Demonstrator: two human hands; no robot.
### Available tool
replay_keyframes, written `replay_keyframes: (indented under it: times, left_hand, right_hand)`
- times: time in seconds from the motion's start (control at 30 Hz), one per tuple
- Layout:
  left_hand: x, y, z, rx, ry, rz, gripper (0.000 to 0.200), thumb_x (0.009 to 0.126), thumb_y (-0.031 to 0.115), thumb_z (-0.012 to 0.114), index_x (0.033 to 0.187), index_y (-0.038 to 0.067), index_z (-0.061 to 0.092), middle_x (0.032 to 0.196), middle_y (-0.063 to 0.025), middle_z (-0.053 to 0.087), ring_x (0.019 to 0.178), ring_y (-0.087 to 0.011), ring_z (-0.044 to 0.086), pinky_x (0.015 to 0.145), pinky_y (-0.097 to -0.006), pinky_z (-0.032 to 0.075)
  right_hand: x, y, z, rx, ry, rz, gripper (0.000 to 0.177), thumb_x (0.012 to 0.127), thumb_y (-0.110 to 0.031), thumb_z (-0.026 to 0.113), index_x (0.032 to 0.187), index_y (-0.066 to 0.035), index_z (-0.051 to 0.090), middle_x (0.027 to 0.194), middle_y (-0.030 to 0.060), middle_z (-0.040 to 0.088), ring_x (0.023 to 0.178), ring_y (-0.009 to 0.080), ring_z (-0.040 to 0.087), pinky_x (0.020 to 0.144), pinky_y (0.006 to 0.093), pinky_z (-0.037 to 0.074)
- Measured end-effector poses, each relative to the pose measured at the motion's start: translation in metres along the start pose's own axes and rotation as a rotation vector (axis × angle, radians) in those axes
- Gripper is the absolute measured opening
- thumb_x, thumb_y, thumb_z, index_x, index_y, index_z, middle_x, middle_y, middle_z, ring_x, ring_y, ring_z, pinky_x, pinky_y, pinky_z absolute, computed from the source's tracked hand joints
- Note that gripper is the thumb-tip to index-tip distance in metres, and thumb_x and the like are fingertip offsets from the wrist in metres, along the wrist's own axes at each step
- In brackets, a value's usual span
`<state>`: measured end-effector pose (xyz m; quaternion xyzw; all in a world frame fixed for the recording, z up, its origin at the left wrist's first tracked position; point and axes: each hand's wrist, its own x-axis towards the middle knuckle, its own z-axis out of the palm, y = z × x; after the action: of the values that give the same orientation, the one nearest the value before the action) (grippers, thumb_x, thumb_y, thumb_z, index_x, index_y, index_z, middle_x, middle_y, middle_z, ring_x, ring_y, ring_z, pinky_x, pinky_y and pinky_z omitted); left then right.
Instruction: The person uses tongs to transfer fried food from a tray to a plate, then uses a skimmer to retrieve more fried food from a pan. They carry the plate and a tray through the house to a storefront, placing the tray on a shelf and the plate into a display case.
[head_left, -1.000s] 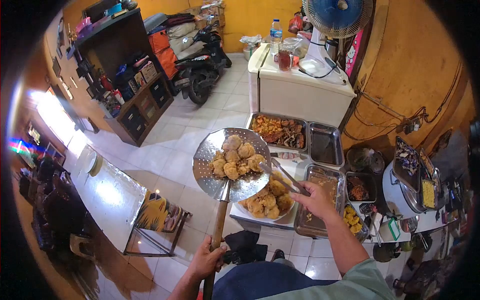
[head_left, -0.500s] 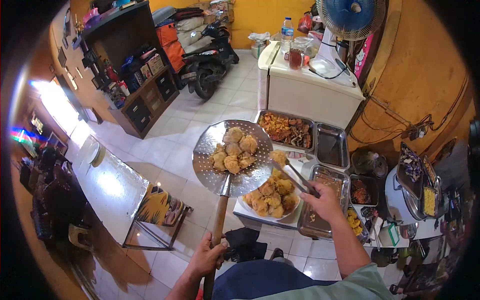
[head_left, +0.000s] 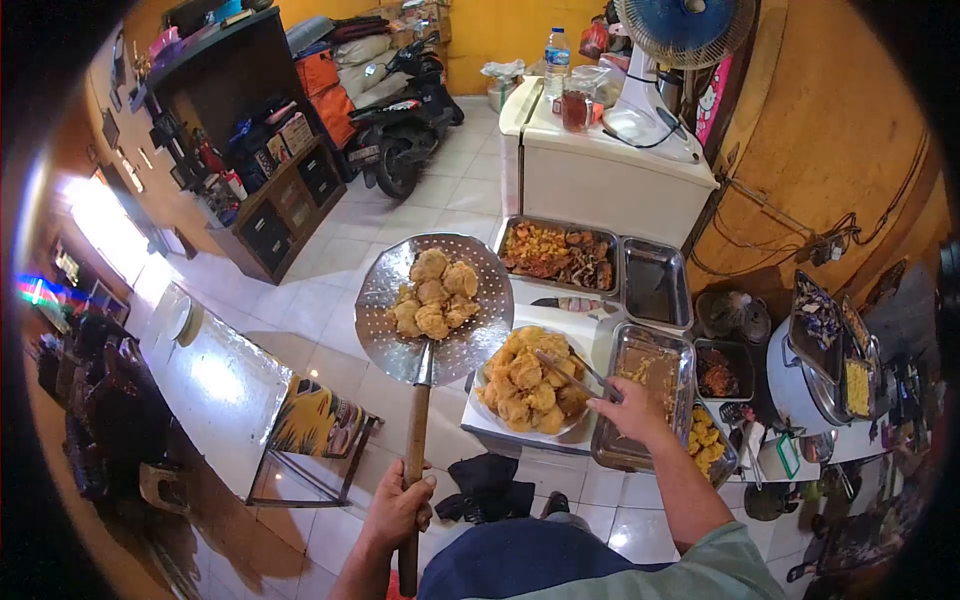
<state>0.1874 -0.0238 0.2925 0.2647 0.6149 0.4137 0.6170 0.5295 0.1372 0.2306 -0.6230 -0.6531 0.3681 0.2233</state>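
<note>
My left hand [head_left: 400, 508] is wrapped round the wooden handle [head_left: 416, 435] of a wide perforated metal skimmer [head_left: 490, 303]. Several golden fried fritters [head_left: 432, 291] rest in its bowl, held up left of the counter. My right hand [head_left: 634, 410] grips metal tongs [head_left: 592, 390], whose tips reach over a heaped pile of fried fritters [head_left: 528, 382] on a white plate [head_left: 568, 433]. Whether a piece is between the tips I cannot make out. Under my right wrist sits a metal tray [head_left: 655, 350] with crumbs in it.
Behind the plate are a tray of mixed cooked food [head_left: 560, 258], a bare metal tray [head_left: 655, 290] and a knife [head_left: 565, 303]. A large pot [head_left: 795, 385] stands at right. A white freezer [head_left: 610, 180] with a fan [head_left: 690, 30] is beyond. At left is a glass-topped case [head_left: 215, 385].
The tongs, which held one fritter beside the skimmer, have come down to the pile on the plate. The skimmer holds fewer fritters beside its rim and sits slightly left and lower in view.
</note>
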Motion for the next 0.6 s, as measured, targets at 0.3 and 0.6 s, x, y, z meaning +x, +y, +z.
replay_keyframes:
  times: [0.3,0.6]
  left_hand:
    - [0.001,-0.006,0.008,-0.001,-0.031,-0.025,0.029,0.089,0.016,0.061,0.113,0.008,0.046,0.070,0.0005,0.046,0.044,-0.0078,0.043,0.040,-0.0241,0.037]
    - [0.002,-0.005,0.016,0.028,-0.052,-0.009,0.030,0.089,0.015,0.060,0.114,0.006,0.045,0.070,0.0007,0.045,0.046,-0.0069,0.043,0.040,-0.0233,0.035]
  right_hand:
    - [0.006,0.014,-0.022,0.123,-0.106,0.095,0.044,0.078,-0.031,0.074,0.110,-0.002,0.065,0.082,0.0096,0.067,0.074,0.0207,0.063,0.069,0.0357,0.049]
    - [0.003,-0.001,-0.026,0.031,-0.104,0.037,0.044,0.080,-0.028,0.072,0.114,-0.003,0.064,0.099,0.0139,0.069,0.091,0.0221,0.064,0.082,0.0340,0.049]
